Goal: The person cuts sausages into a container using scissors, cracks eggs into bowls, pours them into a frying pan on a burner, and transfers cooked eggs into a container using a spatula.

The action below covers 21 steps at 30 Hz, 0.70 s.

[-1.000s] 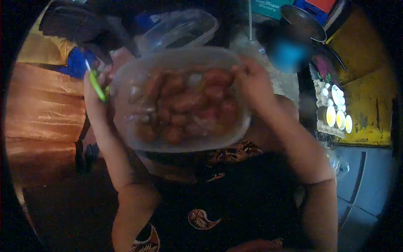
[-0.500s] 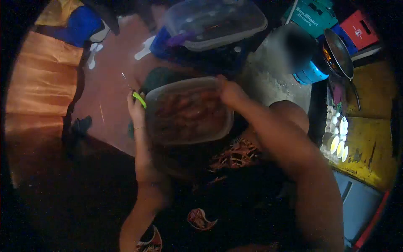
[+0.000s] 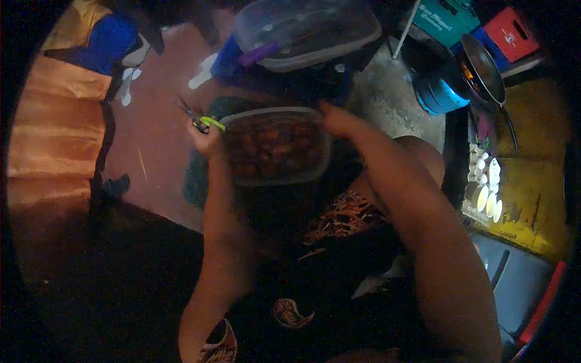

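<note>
The step in hand seems to be steadying a plastic tub (image 3: 327,145) while holding a cutting tool ready; the tub is sitting near the middle of the frame, in front of the person, and is holding reddish-brown pieces (image 3: 272,142), likely meat. The left hand (image 3: 207,139) is gripping green-handled scissors (image 3: 213,123) by the handles just beside the tub's upper left rim, the blades pointing toward the upper left; whether that hand is also touching the tub, I cannot tell. The right hand (image 3: 334,121) appears to be gripping the rim at the tub's upper right corner, though the dim light is hiding its fingers; the next move, as I judge it, is calling for a level tub and blades kept clear of the right hand. Counting, I am finding one tub, one pair of scissors and two hands; one clear plastic container (image 3: 302,60) is lying at upper middle; one frying pan (image 3: 484,66), one blue cylinder (image 3: 445,95), one green crate (image 3: 448,21) and one red crate (image 3: 511,33) are standing at upper right; at right, three pale yellow ovals (image 3: 491,204) are glaring below several white eggs (image 3: 482,163); glare is blurring the egg count, and darkness that of the pieces.
</note>
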Available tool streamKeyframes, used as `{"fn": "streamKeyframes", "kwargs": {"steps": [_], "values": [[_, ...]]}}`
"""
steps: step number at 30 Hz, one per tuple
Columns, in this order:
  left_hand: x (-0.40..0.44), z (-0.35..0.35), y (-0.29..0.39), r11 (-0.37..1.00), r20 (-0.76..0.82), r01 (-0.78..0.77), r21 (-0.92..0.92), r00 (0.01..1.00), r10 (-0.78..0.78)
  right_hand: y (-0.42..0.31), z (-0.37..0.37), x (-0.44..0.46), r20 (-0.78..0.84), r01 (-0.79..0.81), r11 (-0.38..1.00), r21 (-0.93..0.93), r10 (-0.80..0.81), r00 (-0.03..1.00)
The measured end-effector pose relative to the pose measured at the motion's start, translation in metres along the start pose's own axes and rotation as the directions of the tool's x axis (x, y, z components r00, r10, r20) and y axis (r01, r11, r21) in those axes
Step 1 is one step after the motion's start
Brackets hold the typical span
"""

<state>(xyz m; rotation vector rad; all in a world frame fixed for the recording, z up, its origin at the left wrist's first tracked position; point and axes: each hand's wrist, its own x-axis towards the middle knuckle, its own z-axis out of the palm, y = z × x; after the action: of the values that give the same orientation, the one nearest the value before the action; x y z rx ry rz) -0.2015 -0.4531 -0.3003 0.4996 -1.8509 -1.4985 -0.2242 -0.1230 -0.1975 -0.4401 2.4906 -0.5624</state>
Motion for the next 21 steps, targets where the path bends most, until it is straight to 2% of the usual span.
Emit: {"fn": "streamKeyframes", "kwargs": {"steps": [2,3,5,7,8,9,10,12,14,15,16,17,18,19,20,21], "values": [[-0.001,0.006,0.002,0.995,0.007,0.094,-0.04,0.996,-0.094,0.061,0.047,0.044,-0.095,0.106,0.99,0.094,-0.097,0.991],[-0.001,0.006,-0.001,0.984,0.007,0.166,-0.057,0.986,-0.166,0.052,0.043,0.037,-0.08,0.078,0.995,0.054,-0.074,0.994],[-0.001,-0.001,-0.014,0.981,0.005,0.121,0.152,0.992,-0.123,0.009,0.019,0.013,-0.049,0.026,0.999,-0.033,-0.027,0.998],[-0.002,-0.006,-0.03,0.978,0.02,0.061,0.201,0.998,-0.066,-0.024,-0.009,-0.023,-0.082,0.007,1.0,0.026,-0.005,0.997],[-0.002,-0.006,-0.039,0.989,0.03,0.025,0.145,0.999,-0.03,-0.035,-0.019,-0.039,-0.1,0.003,0.999,0.051,0.002,0.995],[-0.003,-0.006,-0.04,0.996,0.037,-0.01,0.085,0.999,0.007,-0.037,-0.025,-0.05,-0.13,0.048,0.989,0.136,-0.03,0.991],[-0.01,-0.005,-0.025,0.979,0.083,0.03,0.203,0.995,-0.047,-0.041,-0.033,-0.063,-0.161,0.096,0.972,0.217,-0.062,0.985],[-0.033,-0.006,0.001,0.915,0.182,0.034,0.402,0.976,-0.117,-0.052,-0.054,-0.103,-0.36,0.205,0.946,0.251,-0.106,0.927],[-0.054,-0.006,0.018,0.859,0.336,-0.102,0.502,0.938,-0.086,-0.038,-0.075,-0.141,-0.46,0.403,0.775,0.486,-0.165,0.872],[-0.062,-0.003,0.023,0.831,0.428,-0.199,0.519,0.902,-0.051,-0.029,-0.086,-0.165,-0.492,0.412,0.726,0.55,-0.117,0.863],[-0.069,0.003,0.018,0.812,0.452,-0.181,0.555,0.885,-0.112,-0.019,-0.097,-0.191,-0.517,0.422,0.671,0.609,-0.067,0.853],[-0.079,0.009,0.003,0.789,0.472,-0.163,0.592,0.864,-0.176,-0.007,-0.109,-0.215,-0.571,0.364,0.737,0.57,0.038,0.82],[-0.087,0.015,0.007,0.741,0.508,-0.229,0.632,0.844,-0.173,0.007,-0.118,-0.237,-0.626,0.295,0.793,0.532,0.134,0.768],[-0.095,0.021,0.011,0.687,0.543,-0.296,0.663,0.822,-0.17,0.019,-0.121,-0.258,-0.657,0.303,0.723,0.621,0.27,0.704],[-0.103,0.026,0.034,0.589,0.599,-0.438,0.679,0.794,-0.1,0.031,-0.124,-0.278,-0.669,0.33,0.641,0.693,0.401,0.626],[-0.107,0.031,0.046,0.586,0.613,-0.442,0.679,0.781,-0.12,0.051,-0.124,-0.297,-0.677,0.331,0.617,0.714,0.487,0.552]]}}
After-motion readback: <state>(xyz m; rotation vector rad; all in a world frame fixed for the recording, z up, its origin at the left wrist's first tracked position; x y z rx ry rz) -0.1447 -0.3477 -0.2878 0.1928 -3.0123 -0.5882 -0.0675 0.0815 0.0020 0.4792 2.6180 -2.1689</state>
